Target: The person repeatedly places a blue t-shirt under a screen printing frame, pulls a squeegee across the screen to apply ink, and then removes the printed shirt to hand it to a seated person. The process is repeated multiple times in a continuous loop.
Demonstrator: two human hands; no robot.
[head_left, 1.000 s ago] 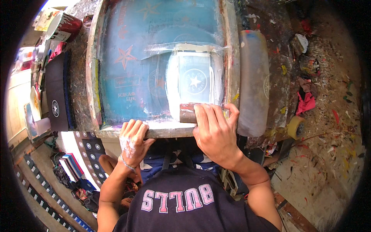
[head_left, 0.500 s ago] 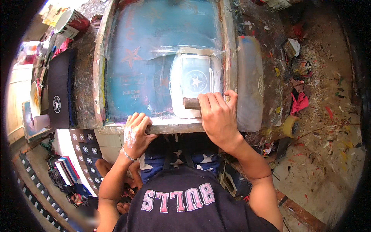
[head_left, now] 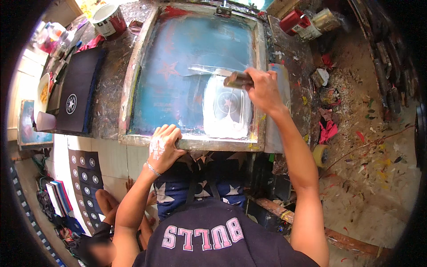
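Hold the scraper [head_left: 237,80] level across the far end of the white paint [head_left: 232,128], on the right-hand side of the blue screen [head_left: 175,95]; the round star mark [head_left: 227,103] lies nearer to you, within the painted patch. For a clean stroke, set the full edge down evenly, lean it slightly in the direction of travel, and apply the same pressure from one end of the patch to the other — uneven pressure is likely to leave a thick streak or a thin spot. Cover the whole mark in one steady pass, and keep the edge clear of the frame's right rail. Whether the edge touches the screen at this point cannot be told, as the scraper's underside is hidden. Check the grip: your right hand [head_left: 266,92] is clamped on the right end of the scraper, fingers wrapped around it, with the left end projecting free. Your left hand [head_left: 164,144] is curled over the near rail of the wooden frame [head_left: 213,144], fingers bent together on top and the thumb toward your body. Maintain that hold firmly — a frame that shifts under the stroke could blur the result.
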